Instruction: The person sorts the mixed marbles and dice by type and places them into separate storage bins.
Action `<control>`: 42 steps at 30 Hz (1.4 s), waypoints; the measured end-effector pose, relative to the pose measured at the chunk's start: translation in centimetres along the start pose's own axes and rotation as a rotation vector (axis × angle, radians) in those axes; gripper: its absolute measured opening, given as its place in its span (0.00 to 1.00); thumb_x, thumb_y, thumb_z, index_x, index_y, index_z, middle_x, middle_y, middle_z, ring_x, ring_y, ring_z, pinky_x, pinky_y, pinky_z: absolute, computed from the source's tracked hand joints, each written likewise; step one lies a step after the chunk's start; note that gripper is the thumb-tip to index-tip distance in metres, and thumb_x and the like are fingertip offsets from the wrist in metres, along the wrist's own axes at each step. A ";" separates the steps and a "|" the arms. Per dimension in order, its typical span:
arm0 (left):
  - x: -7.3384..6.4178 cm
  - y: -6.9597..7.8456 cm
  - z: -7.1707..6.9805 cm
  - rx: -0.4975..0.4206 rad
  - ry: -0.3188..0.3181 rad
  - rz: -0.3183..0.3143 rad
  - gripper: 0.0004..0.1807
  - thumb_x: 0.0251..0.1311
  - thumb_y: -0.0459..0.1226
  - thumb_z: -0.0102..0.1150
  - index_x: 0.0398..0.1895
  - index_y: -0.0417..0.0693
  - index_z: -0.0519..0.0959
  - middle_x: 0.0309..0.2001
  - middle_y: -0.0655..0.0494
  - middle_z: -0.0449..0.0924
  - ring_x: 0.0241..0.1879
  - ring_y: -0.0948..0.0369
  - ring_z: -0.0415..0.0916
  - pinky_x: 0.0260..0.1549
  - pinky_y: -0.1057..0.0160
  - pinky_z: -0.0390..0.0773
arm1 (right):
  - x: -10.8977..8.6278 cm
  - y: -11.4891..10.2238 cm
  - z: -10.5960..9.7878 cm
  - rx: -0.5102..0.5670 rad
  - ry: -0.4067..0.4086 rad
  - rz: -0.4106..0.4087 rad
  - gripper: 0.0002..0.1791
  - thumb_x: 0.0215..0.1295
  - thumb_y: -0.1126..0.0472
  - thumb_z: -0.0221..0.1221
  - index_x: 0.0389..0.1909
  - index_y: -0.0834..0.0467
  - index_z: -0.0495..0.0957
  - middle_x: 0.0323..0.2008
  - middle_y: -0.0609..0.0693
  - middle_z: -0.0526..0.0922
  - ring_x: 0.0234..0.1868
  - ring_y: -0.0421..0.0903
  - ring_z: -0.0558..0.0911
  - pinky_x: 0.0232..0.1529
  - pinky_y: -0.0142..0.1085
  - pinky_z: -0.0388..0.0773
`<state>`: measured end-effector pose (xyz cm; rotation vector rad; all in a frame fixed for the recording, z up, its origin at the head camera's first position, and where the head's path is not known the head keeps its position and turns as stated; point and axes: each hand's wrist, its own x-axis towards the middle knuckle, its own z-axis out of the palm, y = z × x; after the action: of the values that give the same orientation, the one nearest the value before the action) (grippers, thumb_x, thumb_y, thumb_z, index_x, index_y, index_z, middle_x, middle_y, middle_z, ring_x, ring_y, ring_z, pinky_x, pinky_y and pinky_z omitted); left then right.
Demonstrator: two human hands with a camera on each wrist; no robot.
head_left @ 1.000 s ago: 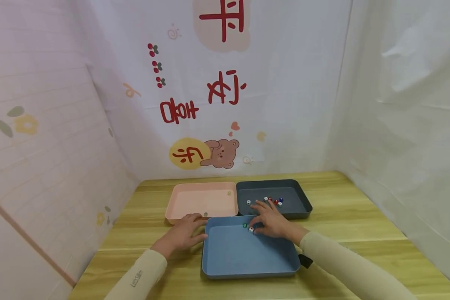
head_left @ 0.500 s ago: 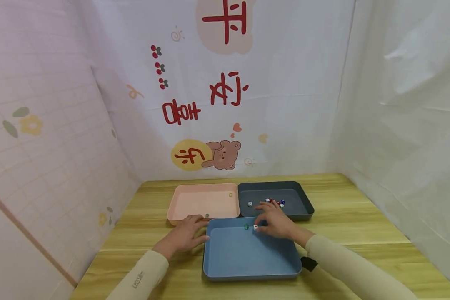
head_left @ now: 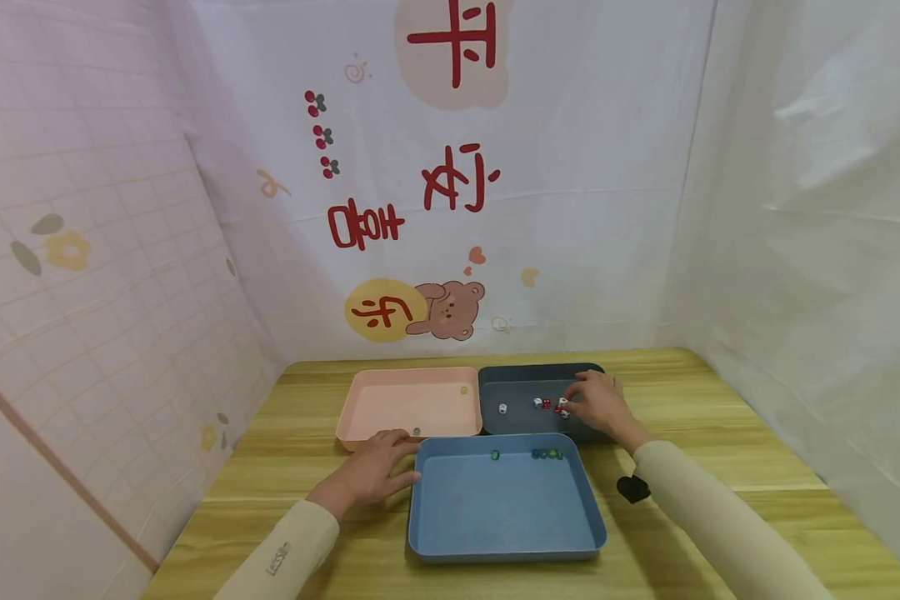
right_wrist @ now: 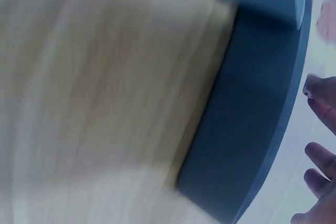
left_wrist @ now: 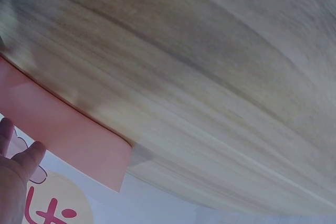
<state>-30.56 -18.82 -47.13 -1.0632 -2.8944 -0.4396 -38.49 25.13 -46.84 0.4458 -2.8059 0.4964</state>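
My right hand [head_left: 600, 404] is over the dark tray [head_left: 585, 431]. Its thumb and index finger pinch a white die [head_left: 563, 402], low above other dice. A white die [head_left: 502, 408] lies apart on the tray's left side. Closer to the hand are another white die [head_left: 537, 402] and a red die [head_left: 547, 404]; the hand may cover more. My left hand [head_left: 375, 468] rests with relaxed fingers at the left rim of the blue tray [head_left: 506, 508]. A green bead-like piece [head_left: 495, 455] and a row of several blue-green pieces [head_left: 547, 454] lie along that tray's far side.
A pink tray [head_left: 412, 400] stands behind the left hand, holding a yellowish piece [head_left: 463, 390] and a greenish piece [head_left: 416, 431]. The trays stand close together on a wooden table [head_left: 712, 433]. A black object [head_left: 633, 488] is by the right wrist.
My right hand has picked the white die off the blue tray and carried it right and away to the dark tray. This uncovers the row of blue-green pieces. The left hand stays put.
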 end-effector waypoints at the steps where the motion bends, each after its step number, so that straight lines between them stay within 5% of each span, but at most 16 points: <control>1: 0.0 0.0 0.0 -0.002 -0.005 -0.008 0.30 0.68 0.52 0.58 0.66 0.43 0.74 0.66 0.38 0.66 0.67 0.41 0.62 0.64 0.39 0.62 | 0.1 0.5 -0.1 -0.017 -0.009 0.033 0.06 0.63 0.55 0.66 0.35 0.53 0.88 0.61 0.68 0.73 0.64 0.69 0.65 0.59 0.73 0.50; 5: 0.0 0.1 -0.1 0.003 -0.015 -0.037 0.30 0.68 0.53 0.57 0.66 0.45 0.74 0.66 0.41 0.66 0.67 0.43 0.62 0.63 0.42 0.65 | 0.4 1.8 -0.4 -0.074 -0.042 0.121 0.08 0.64 0.56 0.64 0.37 0.55 0.88 0.61 0.70 0.72 0.63 0.70 0.66 0.57 0.73 0.52; 12: 0.1 0.0 0.0 0.015 -0.010 -0.044 0.30 0.68 0.53 0.58 0.66 0.46 0.75 0.65 0.44 0.67 0.65 0.45 0.64 0.61 0.44 0.68 | 0.2 2.4 -0.3 -0.098 -0.090 0.178 0.08 0.65 0.56 0.64 0.37 0.56 0.87 0.61 0.71 0.72 0.66 0.72 0.61 0.61 0.76 0.39; 21: 0.2 0.0 0.3 0.015 -0.002 -0.019 0.30 0.69 0.54 0.56 0.66 0.45 0.74 0.66 0.42 0.67 0.66 0.43 0.63 0.62 0.44 0.67 | -0.4 2.5 0.5 -0.141 -0.053 0.156 0.21 0.68 0.54 0.61 0.58 0.59 0.80 0.64 0.70 0.68 0.66 0.73 0.62 0.61 0.76 0.45; 33: 0.7 0.5 -0.7 0.079 -0.031 -0.024 0.28 0.68 0.53 0.58 0.63 0.45 0.76 0.63 0.44 0.69 0.64 0.47 0.66 0.60 0.46 0.69 | -2.0 1.1 -0.8 -0.086 -0.027 0.129 0.22 0.71 0.52 0.58 0.62 0.58 0.78 0.63 0.69 0.72 0.63 0.72 0.67 0.60 0.75 0.48; 42: 2.2 1.2 -0.9 0.188 0.041 0.008 0.18 0.66 0.49 0.62 0.49 0.46 0.82 0.49 0.50 0.77 0.49 0.51 0.74 0.50 0.50 0.75 | -4.8 -0.8 -1.2 -0.053 -0.014 0.057 0.23 0.70 0.50 0.60 0.60 0.58 0.79 0.59 0.67 0.75 0.61 0.70 0.70 0.60 0.73 0.54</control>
<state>-31.54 -16.84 -45.75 -1.0244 -2.8266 -0.1822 -33.59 26.06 -46.96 0.3615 -2.8449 0.4311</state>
